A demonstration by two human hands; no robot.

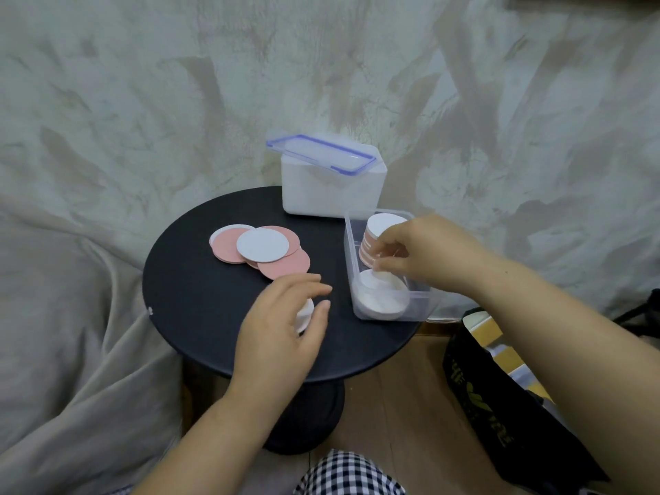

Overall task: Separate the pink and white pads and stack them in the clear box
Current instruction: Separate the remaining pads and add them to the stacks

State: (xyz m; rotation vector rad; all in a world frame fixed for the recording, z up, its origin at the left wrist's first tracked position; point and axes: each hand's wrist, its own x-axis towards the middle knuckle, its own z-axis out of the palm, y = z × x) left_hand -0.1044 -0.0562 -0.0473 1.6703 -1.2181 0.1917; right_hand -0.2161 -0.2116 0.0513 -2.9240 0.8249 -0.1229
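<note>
Inside the clear box [418, 309] — two stacks [371, 244] begun, right hand [418, 251] pinching a white pad [375, 280] over the nearer one. Left of the box, several loose pads [262, 245] unsorted; left hand [282, 316] curved over another — grip unclear.

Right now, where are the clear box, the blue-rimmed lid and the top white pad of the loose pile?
clear box [417, 306]: head view, near wall by its right corner.
blue-rimmed lid [321, 153]: head view, middle of its clear panel.
top white pad [262, 245]: head view, middle of its face.
</note>
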